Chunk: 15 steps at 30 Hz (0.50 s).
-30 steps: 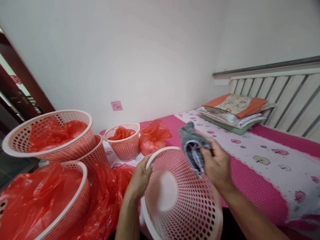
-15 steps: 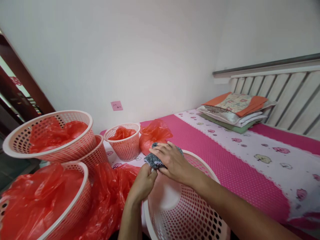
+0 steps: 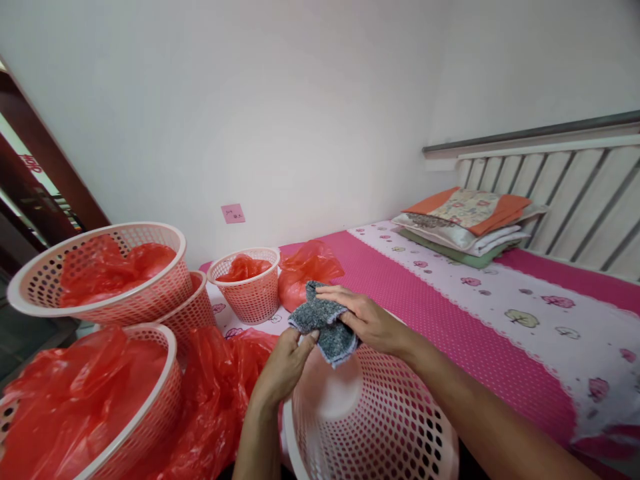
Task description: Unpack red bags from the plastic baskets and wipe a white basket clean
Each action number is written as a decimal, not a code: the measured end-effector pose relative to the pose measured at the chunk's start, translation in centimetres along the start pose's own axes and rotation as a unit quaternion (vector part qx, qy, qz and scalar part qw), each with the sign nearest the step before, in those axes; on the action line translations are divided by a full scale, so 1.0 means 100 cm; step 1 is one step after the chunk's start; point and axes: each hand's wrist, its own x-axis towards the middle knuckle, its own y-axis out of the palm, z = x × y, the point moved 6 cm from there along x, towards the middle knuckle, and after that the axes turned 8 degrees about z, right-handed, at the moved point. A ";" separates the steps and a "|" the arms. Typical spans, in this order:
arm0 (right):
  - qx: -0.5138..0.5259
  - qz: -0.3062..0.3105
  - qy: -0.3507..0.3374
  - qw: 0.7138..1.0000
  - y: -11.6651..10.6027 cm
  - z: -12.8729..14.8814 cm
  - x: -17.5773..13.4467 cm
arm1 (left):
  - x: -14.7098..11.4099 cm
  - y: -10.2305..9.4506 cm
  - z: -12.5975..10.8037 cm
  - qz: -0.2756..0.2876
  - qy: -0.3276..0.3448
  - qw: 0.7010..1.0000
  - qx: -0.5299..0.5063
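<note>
A dark grey cloth [image 3: 327, 320] with a pale hemmed edge hangs folded between my two hands, over the far rim of a large pink plastic basket [image 3: 390, 413]. My left hand [image 3: 289, 360] pinches the cloth's lower left side, thumb on top. My right hand [image 3: 367, 317] grips its right side, with the fingers laid across the upper part. The basket lies tilted with its perforated inside and smooth round bottom facing me. Part of its far rim is hidden behind the cloth and my right hand.
Left stand several pink baskets, among them a wide one [image 3: 100, 307], a small one [image 3: 253, 300] and a front one [image 3: 173, 360], holding red plastic bags. Loose red plastic [image 3: 215, 393] lies between. A tied red bag [image 3: 305, 267] sits beyond the cloth. Folded bedding [image 3: 470, 220] lies far right.
My right hand has shifted slightly right and down, off the top of the cloth. The cloth now hangs more unfolded, with a corner drooping over the basket.
</note>
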 end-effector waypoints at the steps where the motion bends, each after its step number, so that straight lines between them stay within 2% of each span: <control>1: 0.023 -0.023 0.017 0.999 -0.004 -0.005 -0.002 | 0.001 0.000 -0.001 0.007 0.001 1.000 0.002; 4: 0.088 -0.169 0.116 0.975 -0.026 -0.030 -0.017 | 0.002 0.001 -0.003 0.021 0.004 1.000 0.018; 7: 0.182 -0.318 0.176 0.914 -0.046 -0.053 -0.039 | 0.002 0.001 -0.005 0.021 0.010 1.000 0.019; 9: 0.270 -0.364 0.190 0.871 -0.050 -0.063 -0.049 | 0.001 0.001 -0.006 0.026 0.022 0.999 0.007; 12: 0.376 -0.397 0.201 0.813 -0.051 -0.068 -0.059 | 0.001 0.001 -0.005 0.042 0.033 0.999 -0.008; 15: 0.428 -0.418 0.199 0.776 -0.053 -0.071 -0.065 | 0.002 -0.003 -0.001 0.035 0.029 0.999 0.004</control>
